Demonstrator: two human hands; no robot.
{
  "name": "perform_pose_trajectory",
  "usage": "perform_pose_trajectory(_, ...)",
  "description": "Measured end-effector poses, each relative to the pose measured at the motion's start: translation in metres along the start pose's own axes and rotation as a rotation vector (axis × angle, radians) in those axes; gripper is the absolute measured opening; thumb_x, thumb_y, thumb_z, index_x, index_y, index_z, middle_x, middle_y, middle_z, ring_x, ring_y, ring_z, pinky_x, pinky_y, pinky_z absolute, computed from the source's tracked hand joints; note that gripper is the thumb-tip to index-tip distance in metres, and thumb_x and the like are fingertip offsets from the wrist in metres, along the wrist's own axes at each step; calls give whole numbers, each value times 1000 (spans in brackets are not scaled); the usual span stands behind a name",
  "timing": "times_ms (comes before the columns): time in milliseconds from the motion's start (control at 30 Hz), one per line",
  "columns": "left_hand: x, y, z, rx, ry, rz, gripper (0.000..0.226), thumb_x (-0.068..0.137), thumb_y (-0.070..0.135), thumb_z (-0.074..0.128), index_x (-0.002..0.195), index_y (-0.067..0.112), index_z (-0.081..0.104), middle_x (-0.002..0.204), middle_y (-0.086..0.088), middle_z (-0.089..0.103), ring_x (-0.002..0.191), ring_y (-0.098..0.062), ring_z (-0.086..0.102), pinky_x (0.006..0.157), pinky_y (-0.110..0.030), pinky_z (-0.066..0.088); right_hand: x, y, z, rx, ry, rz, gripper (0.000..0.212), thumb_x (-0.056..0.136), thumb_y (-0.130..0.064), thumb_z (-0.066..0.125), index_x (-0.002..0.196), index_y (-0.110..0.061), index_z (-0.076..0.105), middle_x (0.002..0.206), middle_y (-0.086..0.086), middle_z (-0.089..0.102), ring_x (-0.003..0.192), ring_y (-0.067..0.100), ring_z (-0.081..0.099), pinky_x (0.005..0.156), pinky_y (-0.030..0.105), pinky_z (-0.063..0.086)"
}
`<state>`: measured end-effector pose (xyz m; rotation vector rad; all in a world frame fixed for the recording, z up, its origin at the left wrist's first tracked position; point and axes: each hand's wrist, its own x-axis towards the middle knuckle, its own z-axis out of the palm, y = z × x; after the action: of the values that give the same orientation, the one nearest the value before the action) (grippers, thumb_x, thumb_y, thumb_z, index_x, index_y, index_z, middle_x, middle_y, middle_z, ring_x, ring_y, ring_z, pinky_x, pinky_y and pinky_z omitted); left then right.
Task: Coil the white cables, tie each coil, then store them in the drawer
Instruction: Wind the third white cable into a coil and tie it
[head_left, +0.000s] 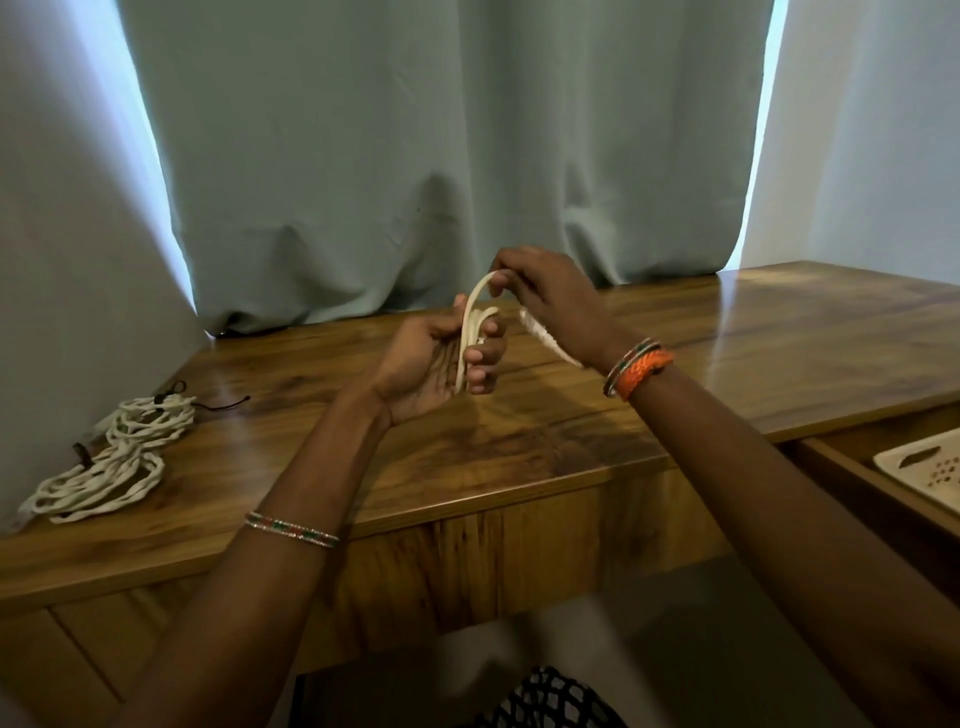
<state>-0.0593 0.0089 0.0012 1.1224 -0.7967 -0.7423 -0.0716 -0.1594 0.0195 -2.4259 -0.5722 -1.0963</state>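
My left hand (441, 358) is held palm up above the middle of the wooden desk (519, 441), its fingers curled round a small coil of white cable (470, 332). My right hand (550, 296) pinches a loop of that same cable just above the left hand. A loose strand of the cable (545, 338) trails down under my right wrist. Two more white cable coils (111, 457) lie in a pile on the desk at the far left, with dark ties on them.
An open drawer (852, 467) at the right holds a cream perforated tray (924, 465). A pale green curtain (441, 156) hangs behind the desk. A white wall closes the left side.
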Motion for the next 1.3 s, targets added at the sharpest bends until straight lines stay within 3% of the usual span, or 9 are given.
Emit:
perform_pose_trajectory(100,-2,1,13,-113,-182,-7,42,94,41,21,74,12,45,52,3,40,45,-11,39,47,-24,34,-7,5,15,-241,17,-1,9,89,-20,53,91,-12,51,74,-9,47,65,16,50,55,28,30)
perform_pose_trajectory(300,-1,8,30,-193,-336,105,37,93,37,28,73,13,48,51,4,44,46,-12,43,49,-25,32,-16,19,48,-153,-100,135,22,90,-22,52,105,-6,56,86,10,65,77,31,63,66,36,50)
perform_pose_trajectory(433,-1,21,33,-190,-182,234,36,94,35,24,70,15,43,49,6,40,43,-10,39,46,-22,35,-35,17,58,-152,-138,175,21,90,-4,48,105,3,61,98,23,65,87,41,61,68,35,43)
perform_pose_trajectory(567,13,22,9,-116,94,305,43,100,38,13,71,16,38,48,7,38,43,-10,38,46,-22,34,-40,-7,59,-44,-583,386,24,94,-17,46,115,-7,54,115,14,61,101,29,57,78,33,44)
perform_pose_trajectory(733,27,14,-26,-1,269,286,47,101,40,11,74,14,40,48,5,44,45,-10,44,48,-22,38,-29,-43,35,105,-985,421,24,86,-5,48,107,2,60,83,14,61,69,27,56,52,29,43)
perform_pose_trajectory(967,28,-8,-39,293,316,175,45,102,39,15,78,13,43,54,7,48,42,-4,42,44,-17,31,-20,-56,8,630,-862,661,34,93,2,42,123,-11,44,86,12,51,54,11,44,41,20,41)
perform_pose_trajectory(1067,26,-10,-36,605,394,194,44,103,35,21,79,11,50,66,3,56,62,-9,49,61,-26,39,-21,-53,-5,926,-901,685,26,93,4,38,110,-6,55,82,5,52,53,5,51,42,15,46)
perform_pose_trajectory(1167,20,-15,-32,920,402,184,43,103,28,27,96,-3,57,87,-12,56,83,-18,51,76,-33,43,-17,-43,-20,1197,-995,624,28,93,3,41,117,0,55,87,8,56,59,6,57,51,17,52)
perform_pose_trajectory(1300,14,-22,-30,623,313,91,28,101,22,31,89,6,52,56,3,51,44,-8,42,43,-19,33,-10,-29,-36,1106,-904,460,29,96,-5,41,123,3,51,73,4,46,45,0,37,36,11,34)
